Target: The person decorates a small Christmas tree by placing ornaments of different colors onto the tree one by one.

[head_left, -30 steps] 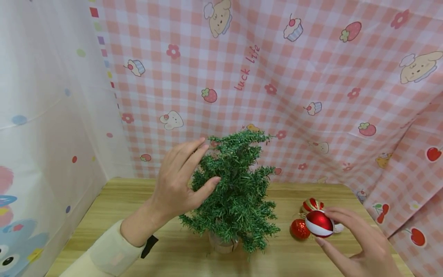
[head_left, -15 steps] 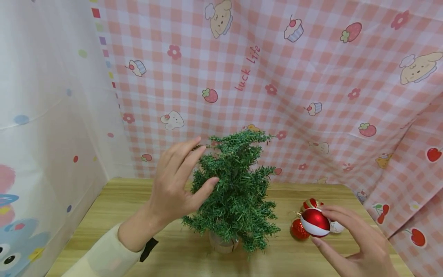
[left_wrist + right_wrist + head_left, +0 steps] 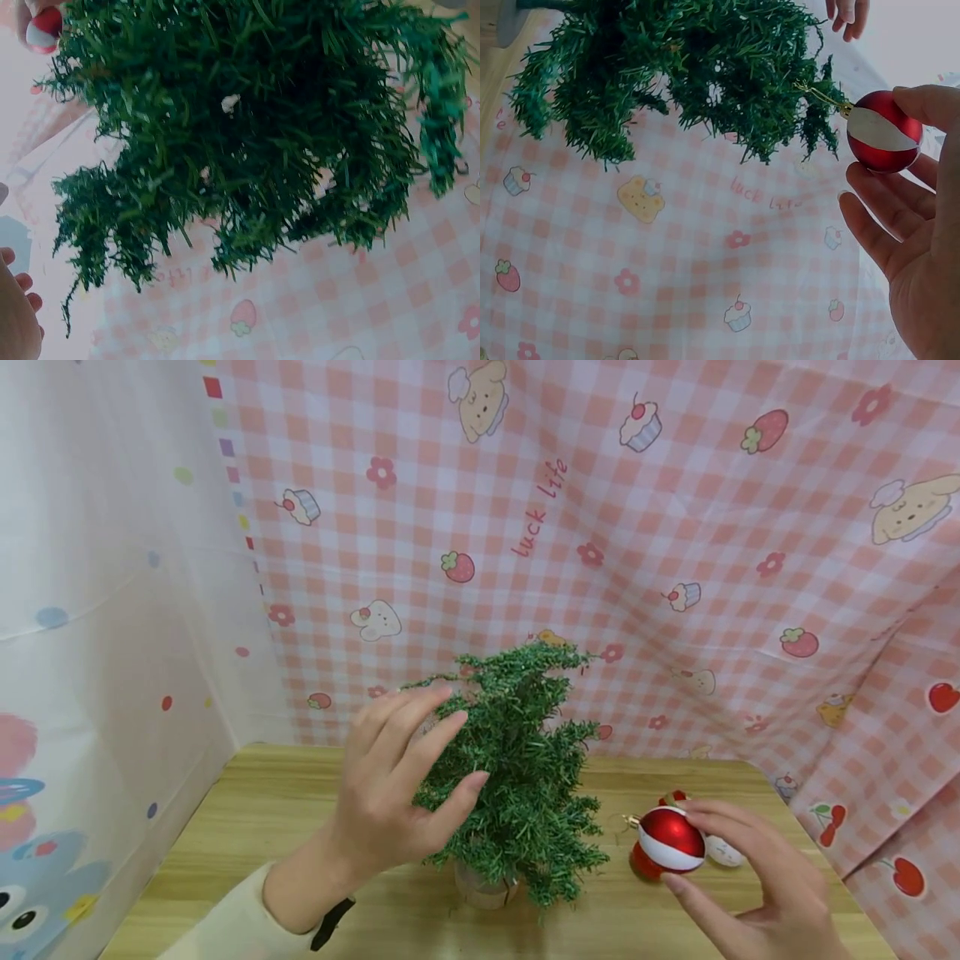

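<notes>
A small green artificial Christmas tree [image 3: 517, 777] stands upright on the wooden table in the head view. My left hand [image 3: 397, 793] is at its left side, fingers spread and loosely bent, holding nothing; whether they touch the branches I cannot tell. To the right of the tree, my right hand [image 3: 765, 885] pinches a red and white Christmas bauble [image 3: 672, 835] between thumb and fingers. In the right wrist view the gold hanging loop [image 3: 821, 94] of that bauble points toward the tree branches. Its far side is hidden.
Behind the held bauble are a red bauble [image 3: 643, 864], a white bauble [image 3: 723, 852] and a partly hidden red and gold bauble [image 3: 673, 797]. A pink checked cloth [image 3: 540, 527] hangs behind the table [image 3: 277, 777], and a pale curtain [image 3: 135, 568] hangs at the left.
My left hand has come down along the tree's left side, and a thin upper twig now shows above its fingers. The right hand has carried the bauble a little left, toward the tree.
</notes>
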